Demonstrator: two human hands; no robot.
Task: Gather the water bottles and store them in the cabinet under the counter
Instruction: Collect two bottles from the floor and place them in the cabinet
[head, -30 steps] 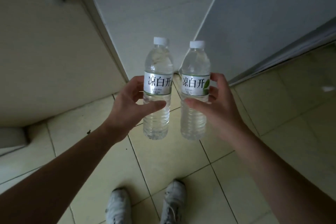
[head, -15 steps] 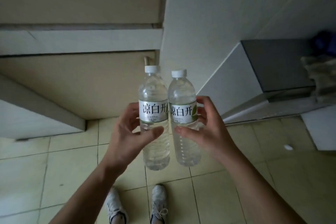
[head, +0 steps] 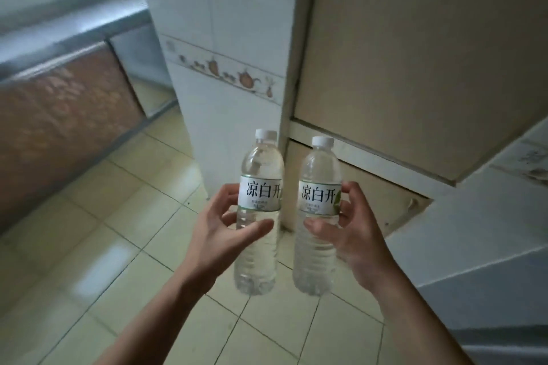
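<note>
Left hand (head: 218, 234) wrapped around left water bottle (head: 258, 216) at frame centre, right hand (head: 353, 234) gripped right water bottle (head: 318, 216) just beside it, both upright above tiled floor (head: 124, 216), counter cabinet (head: 59, 115) at left.

2 clear water bottles, the left bottle (head: 257, 216) and the right bottle (head: 318, 222), stand upright side by side, slightly apart, held above the floor. Each has a white cap, a white label with Chinese characters, and is full.

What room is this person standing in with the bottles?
Probably a kitchen: there is a counter with cabinet doors beneath it, a tiled floor, and wall tiles painted with teapots.
</note>
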